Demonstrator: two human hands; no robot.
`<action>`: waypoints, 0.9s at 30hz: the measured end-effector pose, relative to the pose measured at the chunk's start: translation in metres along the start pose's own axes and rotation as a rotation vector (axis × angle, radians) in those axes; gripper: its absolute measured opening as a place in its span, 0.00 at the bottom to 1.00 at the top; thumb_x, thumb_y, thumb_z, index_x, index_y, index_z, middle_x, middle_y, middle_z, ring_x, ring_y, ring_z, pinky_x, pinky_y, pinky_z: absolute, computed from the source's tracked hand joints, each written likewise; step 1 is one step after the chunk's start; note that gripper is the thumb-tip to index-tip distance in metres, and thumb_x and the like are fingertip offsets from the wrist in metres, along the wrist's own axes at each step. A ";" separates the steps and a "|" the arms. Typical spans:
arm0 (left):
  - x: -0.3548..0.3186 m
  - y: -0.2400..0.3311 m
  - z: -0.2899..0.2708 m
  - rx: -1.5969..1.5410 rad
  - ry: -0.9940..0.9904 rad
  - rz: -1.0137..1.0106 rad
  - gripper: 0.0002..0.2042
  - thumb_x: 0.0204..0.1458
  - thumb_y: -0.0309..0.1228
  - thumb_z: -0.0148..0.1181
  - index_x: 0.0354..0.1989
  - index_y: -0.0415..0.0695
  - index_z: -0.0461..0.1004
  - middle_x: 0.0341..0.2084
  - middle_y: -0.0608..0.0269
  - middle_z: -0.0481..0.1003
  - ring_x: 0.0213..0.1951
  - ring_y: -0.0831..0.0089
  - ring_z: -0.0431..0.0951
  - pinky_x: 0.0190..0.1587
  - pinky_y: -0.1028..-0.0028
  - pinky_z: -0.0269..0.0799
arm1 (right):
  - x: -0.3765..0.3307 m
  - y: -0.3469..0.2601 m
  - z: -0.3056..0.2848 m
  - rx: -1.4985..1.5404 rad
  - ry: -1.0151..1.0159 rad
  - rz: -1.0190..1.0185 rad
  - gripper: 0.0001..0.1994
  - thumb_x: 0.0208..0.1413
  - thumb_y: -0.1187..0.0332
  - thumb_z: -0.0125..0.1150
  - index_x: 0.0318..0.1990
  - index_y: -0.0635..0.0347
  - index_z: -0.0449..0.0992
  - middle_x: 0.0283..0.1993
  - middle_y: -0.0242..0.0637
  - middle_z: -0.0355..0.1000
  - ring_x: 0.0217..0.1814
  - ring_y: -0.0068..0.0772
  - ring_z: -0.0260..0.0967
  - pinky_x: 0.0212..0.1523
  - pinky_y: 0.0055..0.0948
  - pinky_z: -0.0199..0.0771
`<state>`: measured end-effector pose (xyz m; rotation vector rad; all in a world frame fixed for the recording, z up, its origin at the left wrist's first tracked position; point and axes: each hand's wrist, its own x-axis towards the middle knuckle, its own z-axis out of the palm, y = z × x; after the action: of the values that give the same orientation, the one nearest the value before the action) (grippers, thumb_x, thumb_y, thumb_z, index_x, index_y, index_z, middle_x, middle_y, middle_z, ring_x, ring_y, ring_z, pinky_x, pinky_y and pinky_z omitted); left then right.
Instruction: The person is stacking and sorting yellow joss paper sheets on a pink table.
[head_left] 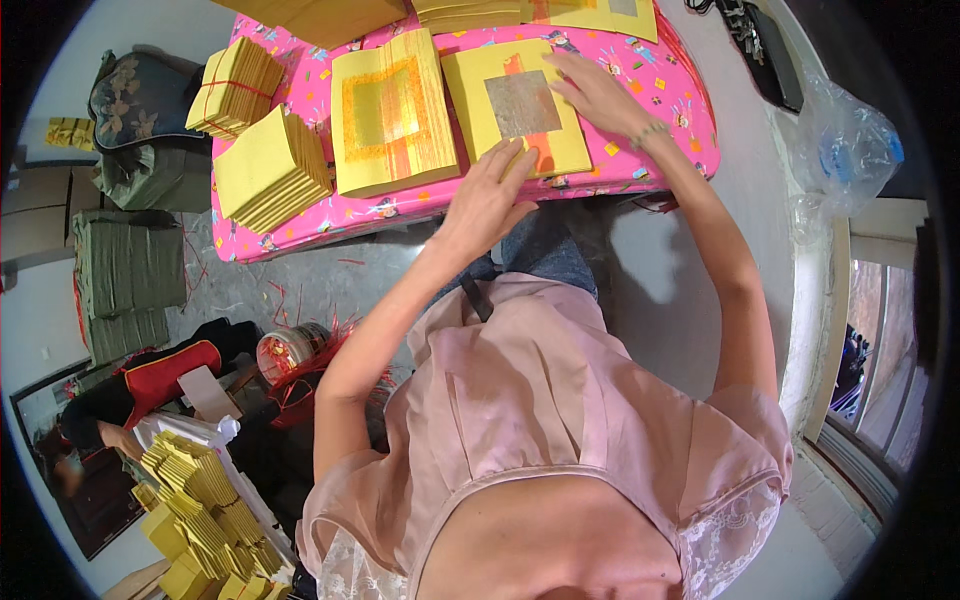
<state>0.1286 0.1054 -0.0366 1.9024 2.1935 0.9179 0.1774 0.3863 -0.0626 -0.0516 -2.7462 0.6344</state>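
Landmark: pink table (pixel 690 120).

Four yellow paper stacks counted on the pink table's near part: silver-foil stack (pixel 518 105) at near right edge; gold-foil stack (pixel 392 110) just left of it; plain stack (pixel 272 168) at left corner; tied stack (pixel 236 85) behind that. More stacks at far edge, cut off.

Left hand (pixel 488 197): flat, fingers spread, touching silver-foil stack's near edge, gripping nothing.

Right hand (pixel 598 92): flat, open, pressing the same stack's right side, holding nothing.

Plastic bag (pixel 845 150) right of table.
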 end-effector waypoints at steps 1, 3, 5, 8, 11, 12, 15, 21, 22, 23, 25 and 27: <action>0.004 -0.001 0.011 0.058 0.024 -0.019 0.32 0.47 0.32 0.67 0.61 0.39 0.63 0.59 0.43 0.64 0.62 0.46 0.62 0.64 0.56 0.60 | 0.017 0.010 0.005 -0.060 0.055 -0.058 0.25 0.65 0.57 0.51 0.64 0.63 0.62 0.64 0.52 0.63 0.69 0.51 0.57 0.67 0.41 0.58; 0.010 -0.007 0.022 0.115 0.048 -0.037 0.33 0.47 0.33 0.67 0.62 0.38 0.62 0.61 0.42 0.62 0.64 0.45 0.60 0.65 0.56 0.58 | 0.052 0.020 0.016 -0.108 0.032 -0.020 0.26 0.65 0.55 0.49 0.64 0.62 0.63 0.64 0.50 0.64 0.67 0.50 0.59 0.66 0.43 0.60; 0.013 -0.012 0.031 0.128 0.088 -0.101 0.33 0.47 0.33 0.67 0.62 0.38 0.62 0.62 0.42 0.60 0.65 0.44 0.58 0.66 0.56 0.57 | 0.075 0.023 0.026 -0.154 0.002 0.027 0.26 0.65 0.53 0.47 0.64 0.61 0.64 0.63 0.48 0.65 0.66 0.49 0.60 0.65 0.44 0.62; 0.014 -0.021 0.032 0.121 0.068 -0.109 0.32 0.48 0.33 0.66 0.63 0.40 0.62 0.62 0.43 0.60 0.65 0.46 0.58 0.66 0.56 0.57 | 0.097 0.023 0.032 -0.156 -0.132 0.105 0.25 0.65 0.53 0.45 0.64 0.57 0.64 0.60 0.45 0.67 0.62 0.47 0.64 0.59 0.46 0.68; 0.012 -0.029 0.033 0.102 0.035 -0.120 0.32 0.48 0.31 0.66 0.63 0.41 0.63 0.63 0.45 0.61 0.65 0.46 0.58 0.66 0.56 0.57 | 0.100 0.027 0.038 -0.280 -0.220 0.092 0.23 0.65 0.54 0.46 0.62 0.54 0.67 0.56 0.42 0.70 0.59 0.45 0.68 0.54 0.47 0.71; 0.010 -0.030 0.033 0.093 0.022 -0.120 0.31 0.49 0.31 0.65 0.62 0.42 0.63 0.63 0.46 0.61 0.65 0.47 0.58 0.66 0.56 0.57 | 0.098 0.029 0.040 -0.268 -0.224 0.096 0.22 0.64 0.54 0.46 0.60 0.54 0.69 0.55 0.41 0.70 0.58 0.44 0.68 0.54 0.46 0.72; 0.007 -0.031 0.034 0.056 0.018 -0.152 0.29 0.49 0.29 0.64 0.62 0.42 0.64 0.62 0.47 0.62 0.65 0.48 0.59 0.66 0.57 0.58 | 0.092 0.031 0.039 -0.275 -0.212 0.039 0.20 0.63 0.55 0.47 0.58 0.54 0.72 0.53 0.40 0.71 0.56 0.43 0.69 0.53 0.45 0.72; 0.010 -0.030 0.032 0.040 0.030 -0.132 0.26 0.49 0.29 0.64 0.58 0.37 0.67 0.60 0.45 0.64 0.64 0.46 0.61 0.65 0.56 0.59 | 0.092 0.029 0.035 -0.092 -0.083 -0.025 0.18 0.58 0.64 0.49 0.54 0.57 0.74 0.53 0.44 0.71 0.57 0.47 0.68 0.56 0.43 0.67; 0.009 -0.031 0.032 0.041 0.032 -0.139 0.26 0.49 0.29 0.64 0.58 0.37 0.67 0.60 0.45 0.64 0.64 0.46 0.61 0.65 0.56 0.59 | 0.093 0.017 0.026 0.013 -0.042 -0.072 0.18 0.53 0.70 0.49 0.52 0.57 0.76 0.55 0.47 0.73 0.59 0.50 0.68 0.60 0.45 0.64; 0.009 -0.031 0.032 0.045 0.032 -0.130 0.26 0.49 0.29 0.64 0.58 0.37 0.67 0.60 0.44 0.64 0.64 0.46 0.60 0.65 0.56 0.59 | 0.089 0.015 0.023 0.015 -0.044 -0.069 0.18 0.53 0.70 0.49 0.52 0.57 0.76 0.55 0.47 0.73 0.59 0.50 0.68 0.60 0.45 0.64; 0.009 -0.031 0.033 0.044 0.027 -0.118 0.26 0.49 0.29 0.64 0.58 0.38 0.67 0.60 0.44 0.64 0.64 0.46 0.60 0.65 0.56 0.59 | 0.077 0.013 0.015 0.116 0.044 -0.086 0.17 0.56 0.68 0.52 0.53 0.57 0.74 0.57 0.45 0.70 0.61 0.50 0.62 0.63 0.43 0.58; 0.011 -0.030 0.033 0.041 0.040 -0.109 0.26 0.49 0.29 0.64 0.58 0.39 0.67 0.59 0.44 0.63 0.64 0.45 0.60 0.65 0.56 0.59 | 0.055 0.006 0.008 0.018 0.052 -0.093 0.18 0.58 0.64 0.53 0.54 0.58 0.73 0.53 0.44 0.70 0.57 0.47 0.65 0.58 0.42 0.64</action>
<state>0.1150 0.1264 -0.0744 1.7755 2.3298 0.9079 0.1229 0.3948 -0.0554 0.0630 -2.6755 0.6228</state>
